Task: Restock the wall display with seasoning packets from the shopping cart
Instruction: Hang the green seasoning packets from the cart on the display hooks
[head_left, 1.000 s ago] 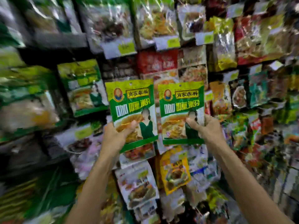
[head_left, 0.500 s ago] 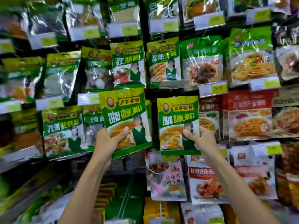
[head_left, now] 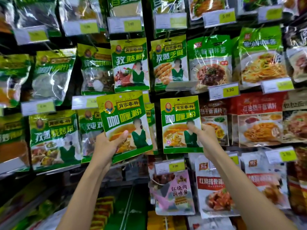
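Observation:
My left hand (head_left: 106, 145) grips the lower left corner of a green and yellow curry powder packet (head_left: 123, 117), thumb on its front, tilted slightly left. In my right hand (head_left: 205, 138) is a second, identical packet (head_left: 180, 120), pinched at its right edge and held upright. Both packets are raised in front of the wall display (head_left: 147, 67), just below the hanging cumin packets (head_left: 131, 63). Behind the left packet, part of a matching packet (head_left: 150, 117) shows on a hook. The shopping cart is out of view.
Rows of seasoning and sauce packets hang on hooks all around, with price tags (head_left: 223, 92) clipped in front. Red noodle sauce packets (head_left: 259, 118) hang right of my right hand, a pink packet (head_left: 174, 191) below it. A lower shelf (head_left: 126, 205) holds yellow boxes.
My view has swung up and left along the display. Both hands still hold their packets, now in front of the rows of green packets, with little change over the last half second.

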Tool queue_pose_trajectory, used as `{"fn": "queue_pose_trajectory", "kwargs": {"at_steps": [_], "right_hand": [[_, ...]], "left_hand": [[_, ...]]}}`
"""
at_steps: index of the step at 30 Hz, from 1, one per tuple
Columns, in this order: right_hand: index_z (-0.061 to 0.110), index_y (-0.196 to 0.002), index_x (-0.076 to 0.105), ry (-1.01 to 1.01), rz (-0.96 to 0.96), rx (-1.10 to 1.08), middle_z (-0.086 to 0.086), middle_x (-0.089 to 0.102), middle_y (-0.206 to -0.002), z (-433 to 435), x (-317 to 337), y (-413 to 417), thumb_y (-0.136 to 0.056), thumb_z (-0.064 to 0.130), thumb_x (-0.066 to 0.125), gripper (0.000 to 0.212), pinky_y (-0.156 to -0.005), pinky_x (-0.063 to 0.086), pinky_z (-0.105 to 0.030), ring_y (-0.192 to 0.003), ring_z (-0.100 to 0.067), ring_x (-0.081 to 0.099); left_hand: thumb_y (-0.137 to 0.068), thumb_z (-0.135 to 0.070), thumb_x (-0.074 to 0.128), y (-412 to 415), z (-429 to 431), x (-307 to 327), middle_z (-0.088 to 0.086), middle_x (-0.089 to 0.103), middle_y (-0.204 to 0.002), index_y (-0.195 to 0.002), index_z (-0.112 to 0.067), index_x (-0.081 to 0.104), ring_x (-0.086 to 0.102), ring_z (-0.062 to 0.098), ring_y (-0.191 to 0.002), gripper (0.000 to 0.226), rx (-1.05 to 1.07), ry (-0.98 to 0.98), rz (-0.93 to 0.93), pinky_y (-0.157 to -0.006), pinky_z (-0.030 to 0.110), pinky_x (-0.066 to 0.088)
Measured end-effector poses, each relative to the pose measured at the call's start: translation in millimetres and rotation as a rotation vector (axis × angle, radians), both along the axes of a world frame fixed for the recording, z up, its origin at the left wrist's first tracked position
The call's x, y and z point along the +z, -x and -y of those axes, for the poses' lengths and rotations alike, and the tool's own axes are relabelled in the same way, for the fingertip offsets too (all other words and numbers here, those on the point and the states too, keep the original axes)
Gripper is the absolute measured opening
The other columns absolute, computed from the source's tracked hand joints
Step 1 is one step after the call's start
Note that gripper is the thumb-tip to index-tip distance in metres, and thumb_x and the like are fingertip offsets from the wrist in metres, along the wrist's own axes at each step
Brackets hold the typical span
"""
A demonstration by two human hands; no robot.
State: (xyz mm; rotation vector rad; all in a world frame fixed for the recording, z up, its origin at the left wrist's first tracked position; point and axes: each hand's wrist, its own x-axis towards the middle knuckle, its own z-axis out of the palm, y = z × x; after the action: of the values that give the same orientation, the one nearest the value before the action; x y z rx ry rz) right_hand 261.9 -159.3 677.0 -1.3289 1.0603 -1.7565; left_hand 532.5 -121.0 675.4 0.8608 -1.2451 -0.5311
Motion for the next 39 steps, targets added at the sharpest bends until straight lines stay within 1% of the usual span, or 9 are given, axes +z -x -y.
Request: {"fn": "queue_pose_trajectory", "kwargs": {"at_steps": [9,13,18,22,24,29,33,37,39], "right_hand": [[-0.021,-0.112,0.052,-0.033,-0.008,-0.006,-0.038,0.053,-0.118,9,8,6,-0.087,0.028,0.068,0.057,-0.101,0.040,-0.059,-0.108,-0.048,0.054],[-0.012,-0.111,0.060,-0.056,0.011,0.001,-0.028,0.063,-0.114,9,12,9,-0.089,0.024,0.067,0.043,-0.084,0.047,-0.040,-0.095,-0.024,0.062],[-0.018,-0.124,0.047,-0.074,0.009,-0.009,-0.033,0.044,-0.135,6,12,12,-0.088,0.022,0.068,0.058,-0.105,0.031,-0.055,-0.123,-0.043,0.043],[-0.017,-0.124,0.048,-0.079,0.021,-0.015,-0.026,0.048,-0.135,16,11,12,-0.088,0.019,0.068,0.055,-0.093,0.042,-0.044,-0.102,-0.011,0.046],[-0.018,-0.122,0.050,-0.091,0.013,-0.027,-0.028,0.048,-0.135,23,11,10,-0.089,0.021,0.067,0.054,-0.096,0.039,-0.044,-0.106,-0.016,0.047],[-0.010,-0.094,0.053,-0.137,-0.033,-0.113,-0.026,0.058,-0.111,40,12,2,-0.089,0.023,0.067,0.036,-0.100,0.038,-0.049,-0.115,-0.038,0.050],[0.009,-0.066,0.042,-0.143,-0.133,-0.204,-0.009,0.044,-0.068,48,13,1,-0.089,0.030,0.065,0.038,-0.061,0.037,-0.033,-0.066,-0.021,0.046],[-0.003,-0.092,0.060,-0.136,-0.312,-0.175,-0.016,0.061,-0.085,45,1,7,-0.092,0.032,0.061,0.035,-0.073,0.048,-0.040,-0.081,-0.030,0.059],[0.005,-0.094,0.058,-0.033,-0.376,-0.327,-0.007,0.058,-0.081,37,-9,12,-0.093,0.024,0.061,0.020,-0.067,0.046,-0.031,-0.074,-0.020,0.055]], "left_hand": [[-0.057,-0.034,0.079,8,8,3,0.013,0.066,-0.113,-0.117,-0.005,0.059,0.061,0.029,-0.110,0.070,-0.048,-0.043,-0.047,-0.100,0.051,0.045],[-0.060,-0.034,0.078,11,9,2,0.012,0.063,-0.119,-0.120,-0.005,0.056,0.058,0.026,-0.114,0.070,-0.060,-0.048,-0.046,-0.104,0.051,0.041],[-0.062,-0.031,0.077,13,11,0,0.001,0.067,-0.108,-0.105,-0.018,0.059,0.060,0.019,-0.108,0.048,-0.076,-0.048,-0.053,-0.101,0.042,0.040],[-0.068,-0.028,0.077,18,13,-1,-0.012,0.063,-0.096,-0.092,-0.028,0.053,0.057,0.000,-0.090,0.034,-0.096,-0.045,-0.054,-0.092,0.034,0.036],[-0.072,-0.026,0.078,20,15,-1,-0.010,0.067,-0.098,-0.093,-0.028,0.056,0.060,0.006,-0.096,0.030,-0.080,-0.040,-0.038,-0.089,0.034,0.038],[-0.076,-0.020,0.076,32,15,0,-0.020,0.072,-0.081,-0.091,-0.028,0.062,0.065,-0.006,-0.083,0.022,-0.086,-0.015,-0.012,-0.071,0.021,0.042],[-0.074,-0.021,0.077,41,13,0,-0.010,0.074,-0.094,-0.103,-0.023,0.065,0.067,0.006,-0.092,0.032,-0.100,-0.026,-0.012,-0.079,0.028,0.048],[-0.073,-0.023,0.077,51,11,-4,-0.013,0.075,-0.089,-0.099,-0.025,0.065,0.069,0.000,-0.085,0.029,-0.126,-0.035,0.010,-0.074,0.024,0.047],[-0.067,-0.028,0.078,57,10,-8,-0.008,0.075,-0.094,-0.105,-0.022,0.065,0.069,0.010,-0.093,0.041,-0.149,-0.064,0.001,-0.083,0.032,0.050]]}}
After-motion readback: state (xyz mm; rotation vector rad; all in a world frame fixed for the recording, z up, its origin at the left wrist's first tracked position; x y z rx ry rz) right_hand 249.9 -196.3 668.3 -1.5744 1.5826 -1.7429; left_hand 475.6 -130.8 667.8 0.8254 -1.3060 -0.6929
